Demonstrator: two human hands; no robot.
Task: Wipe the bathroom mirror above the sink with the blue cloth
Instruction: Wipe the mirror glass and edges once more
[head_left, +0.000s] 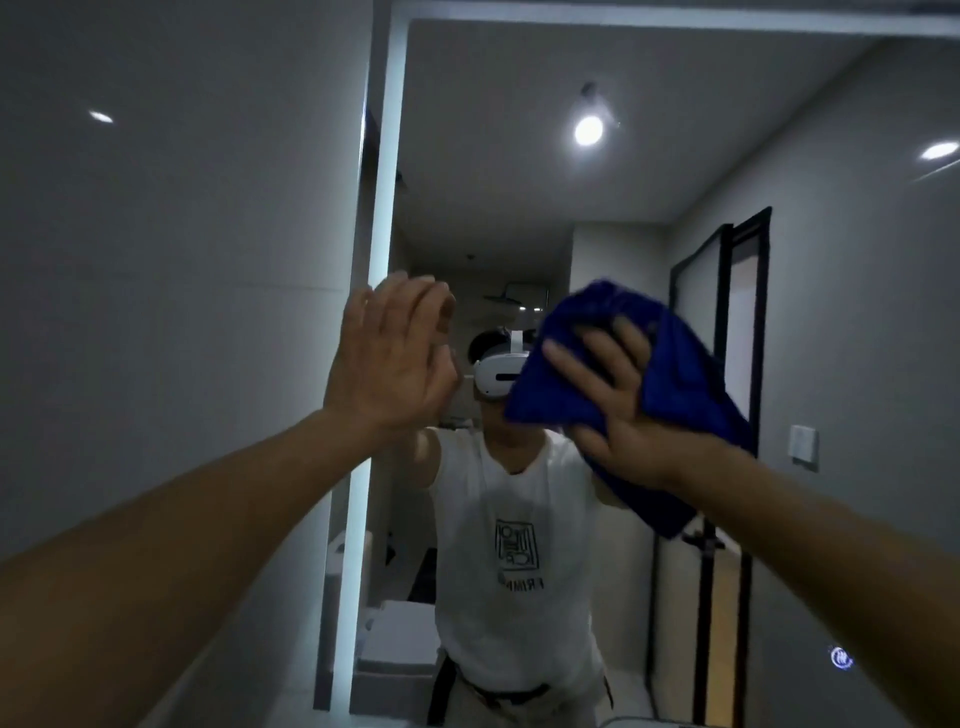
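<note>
The bathroom mirror (519, 182) fills the middle and right of the head view, with a lit strip along its left edge. My right hand (608, 395) presses the bunched blue cloth (685, 384) flat against the glass at about mid height. The cloth hangs down below my wrist. My left hand (389, 358) is raised with fingers spread, palm on or just off the glass near the lit left edge; it holds nothing. The sink is out of view.
A grey tiled wall (171, 286) lies left of the mirror. The glass reflects a person in a white shirt with a headset, a black-framed door (727, 364), a ceiling lamp (588, 130) and a toilet (395, 644).
</note>
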